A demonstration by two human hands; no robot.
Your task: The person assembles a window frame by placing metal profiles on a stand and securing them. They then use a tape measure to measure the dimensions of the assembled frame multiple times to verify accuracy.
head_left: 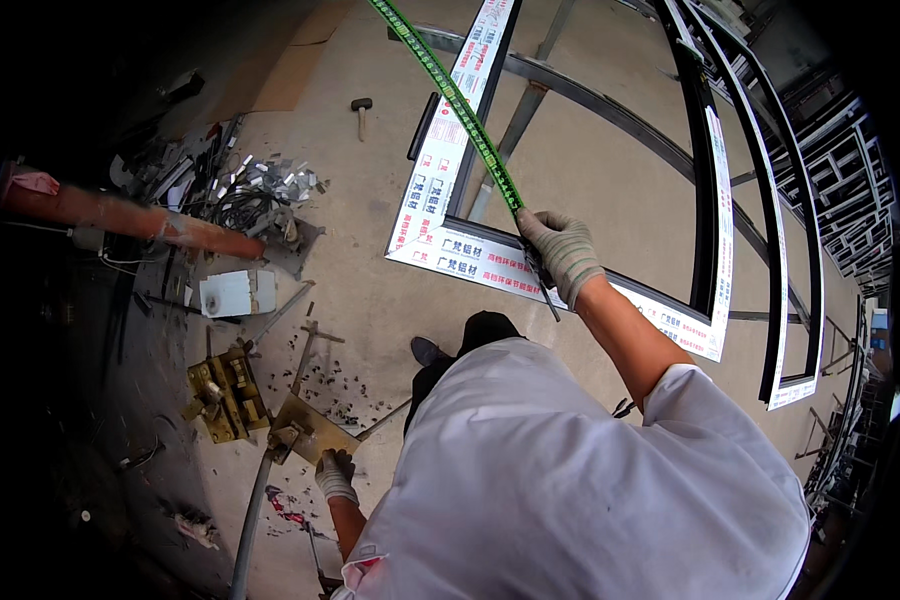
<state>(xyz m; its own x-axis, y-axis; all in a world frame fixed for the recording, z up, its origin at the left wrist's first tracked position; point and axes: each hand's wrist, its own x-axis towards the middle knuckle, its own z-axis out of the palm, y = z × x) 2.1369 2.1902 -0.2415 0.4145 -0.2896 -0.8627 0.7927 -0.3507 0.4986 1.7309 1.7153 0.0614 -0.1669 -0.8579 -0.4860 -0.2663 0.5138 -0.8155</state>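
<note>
My right hand [562, 250], in a light knitted glove, is closed on the lower end of a green tape measure [460, 100]. The blade runs up and left across the corner of a window frame [415, 215] covered in white printed film. Whatever part of the tape lies inside my fingers is hidden; a dark strip shows beneath them. Low on the left hangs my left hand [336, 474], gloved with dark fingertips. Its fingers look loosely bent and apart, with nothing visible in them. Nearest to it is the edge of a brownish metal plate [315, 430] on a stand.
More film-covered frames [770, 200] stand to the right, with metal bars [620, 115] running beneath. A yellowish metal die block [227, 393] stands left of the plate. Farther left are a rusty red cylinder [140, 218] and scrap offcuts [270, 185]. A hammer [361, 115] lies on the floor.
</note>
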